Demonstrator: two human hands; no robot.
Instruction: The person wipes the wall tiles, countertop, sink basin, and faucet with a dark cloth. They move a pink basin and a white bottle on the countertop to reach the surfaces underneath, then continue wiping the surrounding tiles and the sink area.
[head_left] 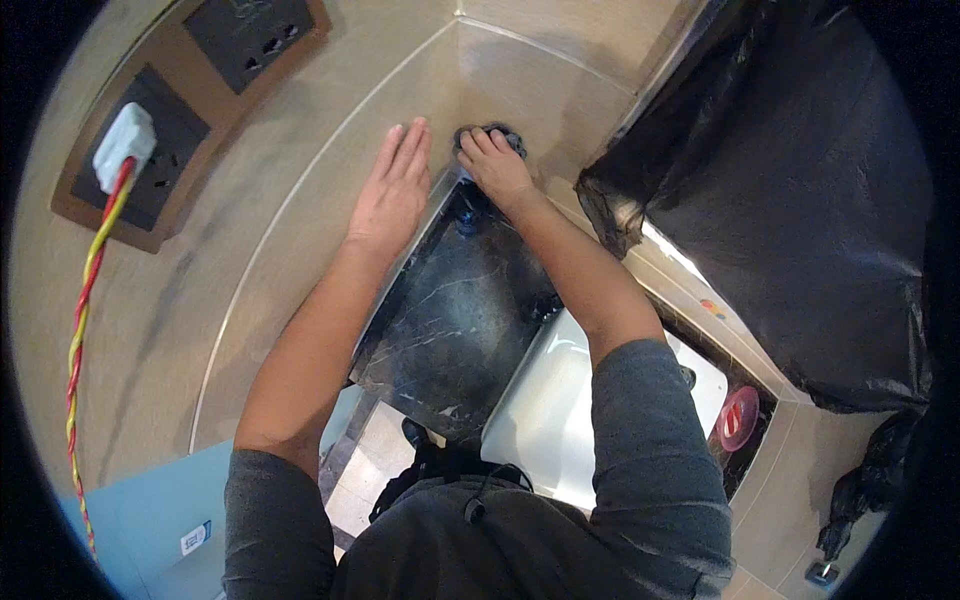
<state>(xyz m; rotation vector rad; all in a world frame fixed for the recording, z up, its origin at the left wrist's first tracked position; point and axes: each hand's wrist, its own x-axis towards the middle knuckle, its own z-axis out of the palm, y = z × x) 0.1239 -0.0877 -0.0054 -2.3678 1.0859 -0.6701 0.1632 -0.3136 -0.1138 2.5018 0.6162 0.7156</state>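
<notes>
Dark object: was at the wall, above the marble table.
Right hand: lay over it; whether it gripped, I could not tell.
Left hand: was open, stretched straight.
White basin: sat nearby.

Beige tiled walls meet in a corner before you; a dark veined counter holds a white basin, black sheeting hangs to your right, and pale floor shows below.

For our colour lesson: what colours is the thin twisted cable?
The thin twisted cable is red and yellow, clearest in the head view.
</notes>
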